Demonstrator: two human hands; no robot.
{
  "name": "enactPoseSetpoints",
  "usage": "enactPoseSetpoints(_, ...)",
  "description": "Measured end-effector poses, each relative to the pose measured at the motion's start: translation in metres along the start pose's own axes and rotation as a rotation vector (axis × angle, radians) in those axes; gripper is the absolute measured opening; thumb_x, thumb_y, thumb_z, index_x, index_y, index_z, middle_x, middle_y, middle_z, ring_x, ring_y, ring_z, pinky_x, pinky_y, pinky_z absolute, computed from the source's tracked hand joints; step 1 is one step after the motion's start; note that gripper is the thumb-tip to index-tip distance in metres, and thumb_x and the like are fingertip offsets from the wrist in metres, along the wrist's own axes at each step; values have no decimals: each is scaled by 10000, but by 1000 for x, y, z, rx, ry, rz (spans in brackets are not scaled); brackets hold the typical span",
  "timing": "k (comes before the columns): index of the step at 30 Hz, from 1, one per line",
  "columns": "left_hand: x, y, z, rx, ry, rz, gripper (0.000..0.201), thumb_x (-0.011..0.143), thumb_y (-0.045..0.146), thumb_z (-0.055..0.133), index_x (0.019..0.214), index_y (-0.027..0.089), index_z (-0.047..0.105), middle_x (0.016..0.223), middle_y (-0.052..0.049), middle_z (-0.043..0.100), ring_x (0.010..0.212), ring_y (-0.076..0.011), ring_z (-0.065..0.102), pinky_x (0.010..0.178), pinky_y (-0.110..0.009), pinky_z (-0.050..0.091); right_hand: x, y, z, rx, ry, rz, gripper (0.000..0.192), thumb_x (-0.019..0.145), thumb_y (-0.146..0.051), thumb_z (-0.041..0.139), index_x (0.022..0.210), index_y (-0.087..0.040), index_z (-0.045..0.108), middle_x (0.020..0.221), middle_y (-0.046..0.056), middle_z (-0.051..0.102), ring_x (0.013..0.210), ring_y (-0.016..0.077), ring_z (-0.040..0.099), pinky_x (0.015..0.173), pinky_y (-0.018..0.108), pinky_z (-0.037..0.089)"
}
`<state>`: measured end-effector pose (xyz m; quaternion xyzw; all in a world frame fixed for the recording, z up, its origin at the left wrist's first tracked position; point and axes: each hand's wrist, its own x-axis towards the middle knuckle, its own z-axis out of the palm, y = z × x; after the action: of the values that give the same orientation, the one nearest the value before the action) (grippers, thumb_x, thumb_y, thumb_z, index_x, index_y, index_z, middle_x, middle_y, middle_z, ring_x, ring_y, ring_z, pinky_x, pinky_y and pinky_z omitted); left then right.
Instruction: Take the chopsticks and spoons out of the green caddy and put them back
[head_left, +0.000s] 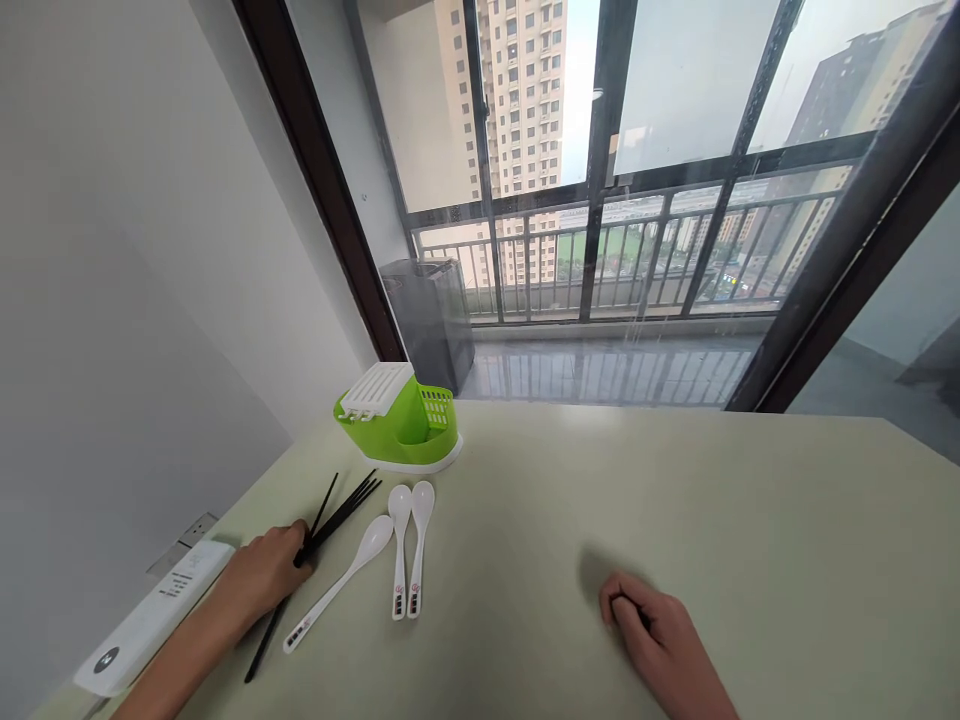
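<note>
My left hand (271, 568) is closed around the ends of several black chopsticks (346, 516), whose other ends fan out towards a green cutlery holder (397, 430). One more black chopstick (264, 643) passes beneath that hand, partly hidden. Just right of it, a long white spoon (339, 583) lies slanted on the table. Two shorter white spoons (400, 555) lie side by side with their bowls pointing away from me. My right hand (651, 630) is curled into a loose fist over the table, with nothing visible in it.
A white box-like device (157, 615) lies at the left edge, beside a wall socket (196, 530). The pale table (570, 520) runs up to a glass pane, with a grey cabinet (431, 320) and balcony railing beyond. A slatted white lid (377, 388) covers part of the holder.
</note>
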<state>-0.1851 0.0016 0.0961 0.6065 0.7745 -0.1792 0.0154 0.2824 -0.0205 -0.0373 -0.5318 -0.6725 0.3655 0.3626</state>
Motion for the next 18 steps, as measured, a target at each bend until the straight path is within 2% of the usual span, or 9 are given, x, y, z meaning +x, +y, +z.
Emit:
enactPoseSetpoints(4,0,0,4,-39,37,13,354,765,289,439,1028,149,629,1099,-239,709,929,-420,702,709,-437,469,0,-7,-1,1,20,1,271,904,-259,386,677,-231,530,568,-38,451,523,143,434,510,238,319)
enactPoseSetpoints(8,-3,-6,17,-62,27,17,354,794,253,408,1076,132,586,1023,-250,702,815,-405,709,668,-432,456,0,-13,-2,12,31,9,281,912,-265,373,672,-230,516,580,-34,452,532,142,419,519,238,314)
enactPoseSetpoints(10,-6,-10,25,-67,32,-14,337,817,225,379,1102,141,539,980,-227,702,762,-375,701,630,-397,431,0,-12,-2,23,-5,19,289,926,-262,364,687,-230,523,589,-33,460,536,141,417,517,238,312)
enactPoseSetpoints(13,-16,-12,32,-100,100,-72,291,862,239,350,1109,159,483,921,-184,698,719,-336,685,590,-353,397,0,-8,-2,16,-20,23,292,932,-256,367,694,-230,533,590,-32,471,534,142,422,514,238,317)
enactPoseSetpoints(15,-23,-9,31,-197,159,-120,265,918,319,324,1087,177,470,812,-131,684,688,-327,667,582,-341,401,-1,-6,-2,8,-14,15,284,926,-253,375,694,-230,538,585,-34,474,531,142,426,514,237,322)
enactPoseSetpoints(18,-35,-1,19,-441,269,-209,343,970,523,294,998,228,468,645,-28,609,650,-303,639,607,-334,440,-1,-6,-1,8,-4,11,275,920,-247,377,695,-230,533,580,-36,472,523,140,421,509,240,317)
